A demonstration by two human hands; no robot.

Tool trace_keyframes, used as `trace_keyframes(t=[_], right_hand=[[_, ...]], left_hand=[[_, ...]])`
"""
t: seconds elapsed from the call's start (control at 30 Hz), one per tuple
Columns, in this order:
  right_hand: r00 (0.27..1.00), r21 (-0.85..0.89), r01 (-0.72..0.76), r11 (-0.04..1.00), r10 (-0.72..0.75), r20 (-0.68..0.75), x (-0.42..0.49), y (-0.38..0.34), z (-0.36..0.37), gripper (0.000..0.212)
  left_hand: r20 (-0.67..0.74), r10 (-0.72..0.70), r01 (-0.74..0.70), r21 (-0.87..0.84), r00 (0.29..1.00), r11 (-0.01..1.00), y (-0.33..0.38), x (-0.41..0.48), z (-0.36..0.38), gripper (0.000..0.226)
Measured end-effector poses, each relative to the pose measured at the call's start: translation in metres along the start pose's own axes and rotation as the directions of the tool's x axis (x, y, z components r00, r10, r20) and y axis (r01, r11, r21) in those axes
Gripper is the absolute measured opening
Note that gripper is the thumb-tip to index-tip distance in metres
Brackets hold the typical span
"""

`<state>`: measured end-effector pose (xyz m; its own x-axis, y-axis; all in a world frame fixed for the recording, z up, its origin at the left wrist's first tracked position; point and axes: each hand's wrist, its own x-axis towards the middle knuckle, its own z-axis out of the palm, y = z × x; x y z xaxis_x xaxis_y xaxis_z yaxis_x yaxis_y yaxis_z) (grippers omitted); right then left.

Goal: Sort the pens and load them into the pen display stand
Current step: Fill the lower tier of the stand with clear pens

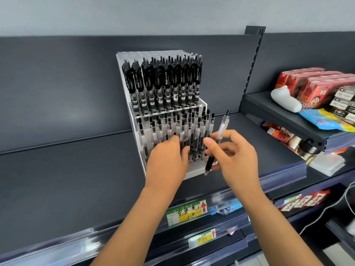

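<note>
One pen (222, 127) is out of the stand, pinched by the right hand (236, 156) between thumb and forefingers, a little right of the frame's centre. Its long axis leans: the black push-button points to the upper right, while the black grip and the tip point down and left, toward the front edge of the pen display stand (134, 127). The tip hangs just before the lower row of pens (194, 129), near some free holes (198, 156) that show between the two hands. The left hand (167, 160) is apart from the right one, its fingers among the lower-row pens and touching them; whether it pinches one I cannot tell. The right hand is nearer to the free holes, so I judge the pen must be turned more upright, then lifted up and left to a hole.
</note>
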<state>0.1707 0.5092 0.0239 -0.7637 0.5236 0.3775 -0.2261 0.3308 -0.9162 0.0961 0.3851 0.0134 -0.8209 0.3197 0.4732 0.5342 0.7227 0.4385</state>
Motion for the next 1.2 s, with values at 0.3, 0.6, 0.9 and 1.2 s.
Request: trace_keyframes(t=[0.3, 0.6, 0.9, 1.2], right_hand=[[0.998, 0.066, -0.051, 0.996, 0.050, 0.031, -0.003, 0.002, 0.001, 0.018], [0.986, 0.121, -0.122, 0.985, 0.106, 0.127, -0.005, 0.006, 0.005, 0.010], [0.997, 0.054, 0.026, 0.998, -0.030, 0.075, -0.007, -0.002, 0.013, 0.014], [0.992, 0.100, 0.070, 0.992, -0.080, 0.096, -0.002, -0.020, 0.044, 0.015]], left_hand=[[0.006, -0.041, 0.041, -0.183, 0.999, 0.982, -0.001, -0.006, -0.001, 0.012], [0.008, -0.041, 0.042, -0.086, 0.999, 0.995, -0.004, -0.012, -0.003, 0.016], [-0.042, 0.044, -0.047, -0.075, 0.998, 0.996, -0.015, -0.019, -0.019, 0.011], [-0.044, 0.178, -0.177, -0.487, 0.983, 0.856, -0.020, -0.016, -0.042, 0.017]])
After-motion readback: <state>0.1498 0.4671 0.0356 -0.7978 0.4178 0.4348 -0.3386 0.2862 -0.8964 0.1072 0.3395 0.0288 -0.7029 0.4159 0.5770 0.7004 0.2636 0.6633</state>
